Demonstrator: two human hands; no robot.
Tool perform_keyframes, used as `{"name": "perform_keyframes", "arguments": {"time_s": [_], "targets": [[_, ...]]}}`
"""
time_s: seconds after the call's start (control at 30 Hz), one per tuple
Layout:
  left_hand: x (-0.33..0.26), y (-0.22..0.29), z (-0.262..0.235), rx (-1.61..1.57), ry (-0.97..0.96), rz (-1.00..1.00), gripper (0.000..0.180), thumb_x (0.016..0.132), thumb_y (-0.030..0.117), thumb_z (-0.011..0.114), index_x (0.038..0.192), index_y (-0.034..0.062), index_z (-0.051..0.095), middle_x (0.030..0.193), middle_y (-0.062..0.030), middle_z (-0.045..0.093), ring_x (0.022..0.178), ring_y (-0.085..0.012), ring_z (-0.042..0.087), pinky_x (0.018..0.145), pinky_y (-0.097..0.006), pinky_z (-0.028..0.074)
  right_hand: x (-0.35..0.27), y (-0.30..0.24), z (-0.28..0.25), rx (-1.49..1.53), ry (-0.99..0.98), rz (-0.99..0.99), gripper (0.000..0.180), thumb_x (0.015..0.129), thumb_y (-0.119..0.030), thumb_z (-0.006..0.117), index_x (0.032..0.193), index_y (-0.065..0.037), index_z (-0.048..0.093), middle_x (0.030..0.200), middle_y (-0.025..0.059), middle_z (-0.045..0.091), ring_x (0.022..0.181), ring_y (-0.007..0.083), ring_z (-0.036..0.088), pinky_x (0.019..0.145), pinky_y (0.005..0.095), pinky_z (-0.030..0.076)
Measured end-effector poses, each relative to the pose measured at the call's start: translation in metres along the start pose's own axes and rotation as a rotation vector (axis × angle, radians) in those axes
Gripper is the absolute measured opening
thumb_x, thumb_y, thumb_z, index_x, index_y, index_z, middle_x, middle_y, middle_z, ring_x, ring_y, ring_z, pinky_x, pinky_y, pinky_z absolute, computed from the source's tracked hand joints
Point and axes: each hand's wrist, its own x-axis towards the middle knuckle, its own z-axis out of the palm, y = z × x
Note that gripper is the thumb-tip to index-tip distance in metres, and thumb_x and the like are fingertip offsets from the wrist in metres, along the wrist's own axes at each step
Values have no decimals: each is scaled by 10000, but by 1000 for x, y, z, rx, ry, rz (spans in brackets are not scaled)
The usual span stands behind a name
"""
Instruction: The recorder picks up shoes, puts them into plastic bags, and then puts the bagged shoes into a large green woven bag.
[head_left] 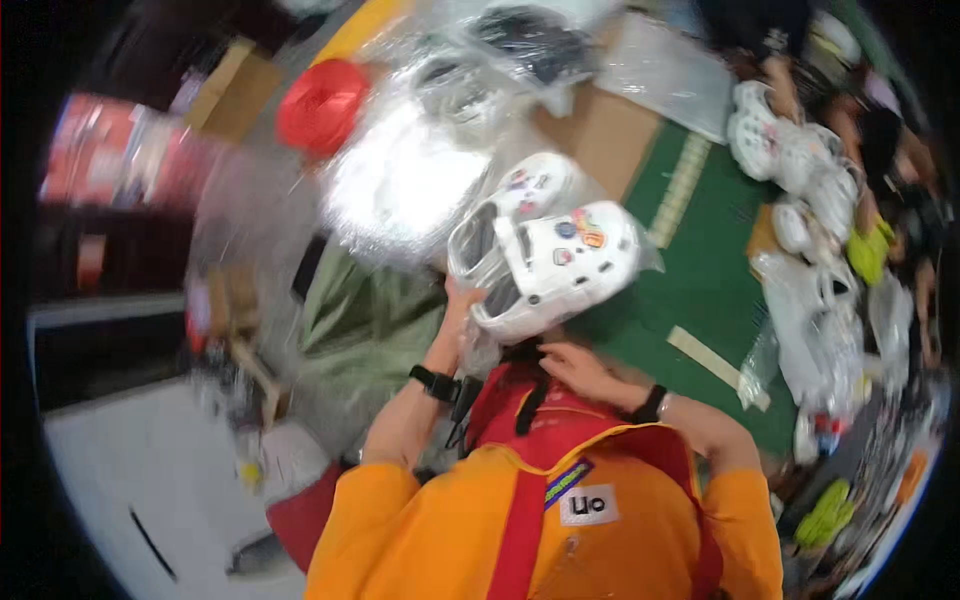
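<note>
A pair of white clogs with colourful charms is held up in front of me in a clear plastic bag. The nearer clog overlaps the farther clog, with their heel straps toward me. My left hand is closed around the heel end of the pair, its fingers partly hidden by the bag. Below the shoes and close to my red apron, my right hand has its fingers stretched out and holds nothing that I can see.
Shiny clear plastic bags heap up beyond the shoes, beside a red roll. Brown cardboard lies on the green table. Bagged white clogs line the right side, near other people. A green cloth lies at left.
</note>
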Motion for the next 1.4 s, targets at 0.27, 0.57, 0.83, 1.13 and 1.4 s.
{"name": "perform_keyframes", "arguments": {"time_s": [0.27,0.57,0.83,1.13,1.4], "targets": [[-160,112,-92,-13,295,422,851,569,105,640,1295,96,197,1221,-121,370,1089,-252,424,904,-360,388,115,-72,55,-409,-311,-247,312,777,-195,523,1049,-43,524,1066,146,531,1022,292,480,859,374,385],[-218,143,-249,556,1056,600,941,558,13,595,1326,24,52,1254,-172,288,1126,-253,336,936,-308,283,203,-73,220,-686,75,-105,587,664,-261,636,1175,-130,378,1191,205,313,1058,396,375,831,471,364],[-146,111,-230,1077,933,276,909,556,83,585,1323,32,99,1224,-229,259,1137,-366,321,961,-365,280,247,4,282,438,-270,768,1171,652,-465,673,1273,-200,-284,1378,174,103,1225,324,222,940,479,261],[-113,69,-286,847,674,202,949,520,45,635,1309,-29,114,1249,-202,342,1148,-274,361,938,-312,310,186,103,237,266,-135,561,349,824,-156,469,1135,0,446,1049,136,539,941,252,525,803,331,409],[-32,44,-287,791,953,37,945,563,107,630,1323,107,68,1157,-274,324,960,-430,444,895,-403,343,130,25,153,-158,-330,400,317,863,-173,432,1100,37,457,1010,142,554,909,220,517,804,316,387]]}}
